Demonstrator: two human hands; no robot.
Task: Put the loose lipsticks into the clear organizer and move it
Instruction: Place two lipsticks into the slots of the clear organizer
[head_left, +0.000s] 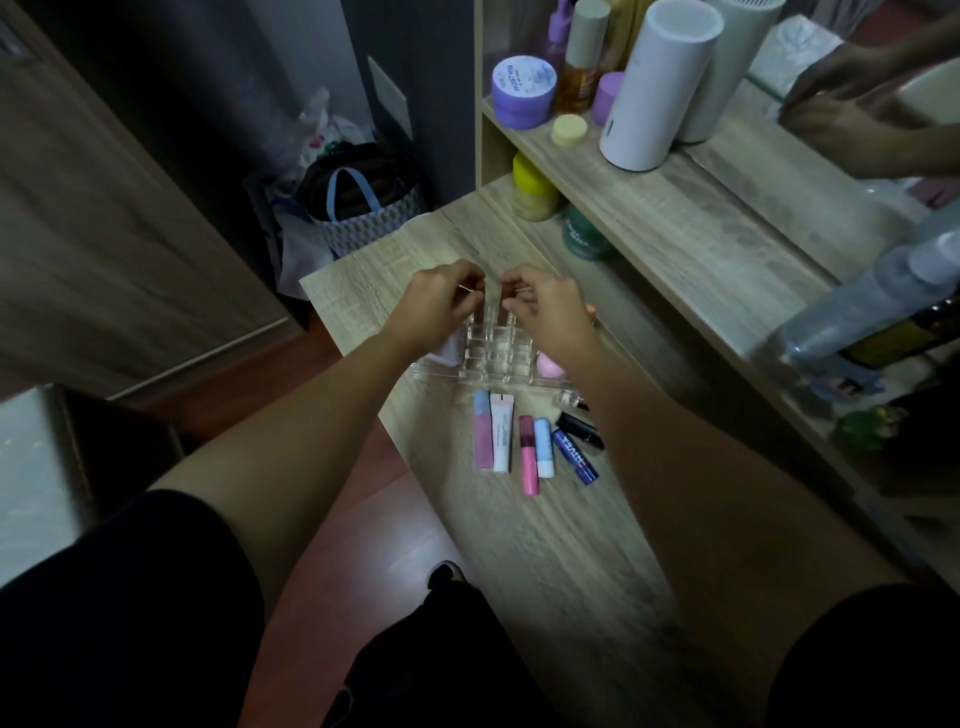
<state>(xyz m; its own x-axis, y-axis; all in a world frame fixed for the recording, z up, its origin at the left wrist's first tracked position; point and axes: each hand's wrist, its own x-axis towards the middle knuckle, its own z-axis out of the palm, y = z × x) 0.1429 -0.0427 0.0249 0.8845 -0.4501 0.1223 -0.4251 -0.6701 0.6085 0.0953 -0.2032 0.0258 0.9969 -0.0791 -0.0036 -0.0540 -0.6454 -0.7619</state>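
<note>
A clear organizer (491, 358) with a grid of small slots stands on the wooden table (545, 545). My left hand (439, 306) and my right hand (550, 306) both grip its far top edge, one at each side. The visible slots look empty. In front of it lie several loose lipsticks in a row: a pink-and-blue tube (482, 428), a white tube (502, 432), a pink tube (528, 454), a light blue stick (544, 448), a dark blue stick (574, 457) and a black one (581, 425).
A pink sponge (706, 369) sits at the organizer's right. A raised shelf (675, 218) on the right carries jars, bottles and a white cylinder (657, 85). A mirror reflects hands at top right. A tote bag (363, 208) stands on the floor beyond the table.
</note>
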